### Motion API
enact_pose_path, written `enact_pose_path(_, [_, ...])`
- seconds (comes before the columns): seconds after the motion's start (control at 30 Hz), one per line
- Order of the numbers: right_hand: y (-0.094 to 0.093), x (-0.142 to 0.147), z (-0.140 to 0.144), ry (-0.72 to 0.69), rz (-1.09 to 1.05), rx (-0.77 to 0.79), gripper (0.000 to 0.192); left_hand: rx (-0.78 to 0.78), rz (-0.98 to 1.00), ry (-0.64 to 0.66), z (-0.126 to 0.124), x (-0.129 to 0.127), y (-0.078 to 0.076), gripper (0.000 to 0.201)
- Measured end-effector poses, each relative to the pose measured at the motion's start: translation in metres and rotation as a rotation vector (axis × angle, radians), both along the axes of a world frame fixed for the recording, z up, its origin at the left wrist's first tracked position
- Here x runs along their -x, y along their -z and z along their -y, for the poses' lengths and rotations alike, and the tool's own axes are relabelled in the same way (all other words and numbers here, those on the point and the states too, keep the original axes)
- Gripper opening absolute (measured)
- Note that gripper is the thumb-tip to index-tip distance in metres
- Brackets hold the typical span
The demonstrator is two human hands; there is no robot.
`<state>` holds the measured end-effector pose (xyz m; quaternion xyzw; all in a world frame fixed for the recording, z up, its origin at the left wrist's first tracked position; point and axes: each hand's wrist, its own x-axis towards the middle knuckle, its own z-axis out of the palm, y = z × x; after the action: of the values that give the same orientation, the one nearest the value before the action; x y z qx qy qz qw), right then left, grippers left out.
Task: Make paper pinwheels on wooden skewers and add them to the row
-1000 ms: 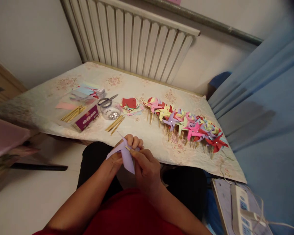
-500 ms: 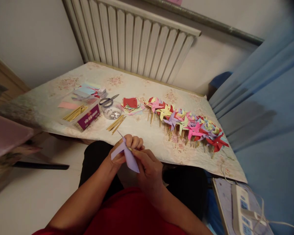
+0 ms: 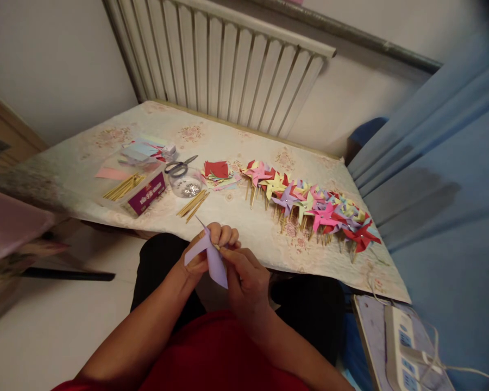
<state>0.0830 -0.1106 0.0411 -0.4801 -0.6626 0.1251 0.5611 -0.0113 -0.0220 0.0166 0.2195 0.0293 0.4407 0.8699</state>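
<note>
Both hands meet over the person's lap, just near of the table's near edge, and work 1 piece of lilac paper (image 3: 212, 259). The left hand (image 3: 206, 251) curls around the paper from the left, its fingers folded over the far side and its thumb pressed on the near face, so it pinches the paper. The right hand (image 3: 244, 277) comes in from the right with thumb and forefinger pressed together on the paper's middle, where a thin wooden stick (image 3: 215, 247) shows between the fingertips. 1 pointed flap of the paper juts up toward the table; another hangs down toward the lap.

On the table (image 3: 236, 146), covered with a pale flowered cloth, a long row of finished pinwheels (image 3: 309, 209) in pink, yellow, purple and red runs from the middle toward the near right corner. Left of the row lies a small stack of paper squares (image 3: 217, 172) with a red one on top. Further left stands a clear round dish (image 3: 186, 184) holding small shiny bits, with scissors (image 3: 179, 166) just beyond it and loose sticks (image 3: 193, 205) just near of it. A clear box (image 3: 140, 187) with a purple label holds more sticks at the left. A white radiator (image 3: 228, 65) stands behind the table, and a power strip (image 3: 399, 347) lies at the near right.
</note>
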Motion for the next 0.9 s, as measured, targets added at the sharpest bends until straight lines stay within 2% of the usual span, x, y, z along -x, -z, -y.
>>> enact_pose_path(0.37, [-0.001,0.002,-0.002,0.033,0.0,-0.015,0.032,-0.063,-0.027,-0.037,-0.003,-0.001,0.004,0.044])
enact_pose_path(0.57, [0.002,0.001,0.001,0.055,0.055,-0.036,0.032,-0.049,-0.08,-0.027,-0.009,0.001,0.019,0.023])
enact_pose_path(0.7, [0.003,0.001,0.002,0.06,0.079,-0.036,0.031,-0.032,-0.117,-0.027,-0.01,0.001,0.019,0.016])
enact_pose_path(0.8, [0.001,-0.002,-0.001,0.077,0.007,0.037,0.027,-0.019,-0.153,-0.042,-0.009,0.002,0.015,0.012])
enact_pose_path(0.9, [0.0,-0.009,-0.01,0.079,-0.285,0.279,0.016,0.004,-0.22,-0.062,-0.011,0.003,0.013,0.02])
